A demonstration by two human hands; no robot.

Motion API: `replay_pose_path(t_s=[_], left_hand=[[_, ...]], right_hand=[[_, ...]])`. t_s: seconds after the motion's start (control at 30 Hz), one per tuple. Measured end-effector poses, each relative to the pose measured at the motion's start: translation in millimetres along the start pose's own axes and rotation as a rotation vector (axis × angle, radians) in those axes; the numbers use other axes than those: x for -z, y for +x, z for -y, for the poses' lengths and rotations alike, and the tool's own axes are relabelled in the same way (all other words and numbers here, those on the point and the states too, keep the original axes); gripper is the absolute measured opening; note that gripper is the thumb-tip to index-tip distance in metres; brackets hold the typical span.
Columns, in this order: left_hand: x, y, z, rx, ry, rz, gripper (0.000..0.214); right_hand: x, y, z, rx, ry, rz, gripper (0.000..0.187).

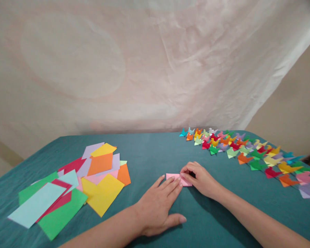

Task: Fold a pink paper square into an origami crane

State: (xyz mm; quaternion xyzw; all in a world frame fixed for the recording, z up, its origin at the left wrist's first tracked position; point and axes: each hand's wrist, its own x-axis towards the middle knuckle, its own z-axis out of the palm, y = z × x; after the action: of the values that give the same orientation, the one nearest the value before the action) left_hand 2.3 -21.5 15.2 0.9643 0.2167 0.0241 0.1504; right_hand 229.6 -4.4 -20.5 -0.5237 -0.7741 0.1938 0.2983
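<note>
A small folded piece of pink paper (170, 176) lies flat on the green cloth in front of me. My left hand (158, 203) rests on it with fingers stretched out, the fingertips pressing its left and middle part and the thumb spread toward me. At the paper's right end, my right hand (200, 179) pinches the edge between thumb and bent fingers. Part of the paper is hidden under the fingers of both hands, so its exact fold cannot be made out.
Loose coloured paper sheets (103, 194) lie in an overlapping pile on the left. Several rows of small folded paper birds (244, 158) stand along the right side of the cloth-covered table (150, 151). A pale hanging sheet (144, 69) closes off the back.
</note>
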Motion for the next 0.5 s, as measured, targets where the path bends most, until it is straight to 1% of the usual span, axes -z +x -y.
replay_pose_path(t_s=[0.1,0.2,0.27,0.37,0.43,0.5], left_hand=[[0.5,0.6,-0.6,0.006,-0.015,0.008,0.070],[0.9,0.7,-1.0,0.011,-0.025,0.008,0.071],[0.7,0.4,-1.0,0.010,-0.024,0.002,0.071],[-0.1,-0.1,-0.7,0.006,-0.020,-0.001,0.071],[-0.5,-0.3,-0.6,0.006,-0.019,0.000,0.071],[-0.4,-0.3,-0.7,0.007,-0.019,0.000,0.071]], right_hand=[[0.5,0.6,-0.9,0.011,-0.014,-0.015,0.016],[4.0,-3.1,7.1,0.057,-0.035,-0.068,0.016],[6.8,-10.5,17.4,0.122,-0.095,-0.078,0.018],[7.8,-27.8,31.2,0.209,-0.213,-0.030,0.021],[5.4,-38.8,33.9,0.225,-0.260,-0.030,0.028],[2.0,-46.0,30.8,0.241,-0.284,-0.047,0.034]])
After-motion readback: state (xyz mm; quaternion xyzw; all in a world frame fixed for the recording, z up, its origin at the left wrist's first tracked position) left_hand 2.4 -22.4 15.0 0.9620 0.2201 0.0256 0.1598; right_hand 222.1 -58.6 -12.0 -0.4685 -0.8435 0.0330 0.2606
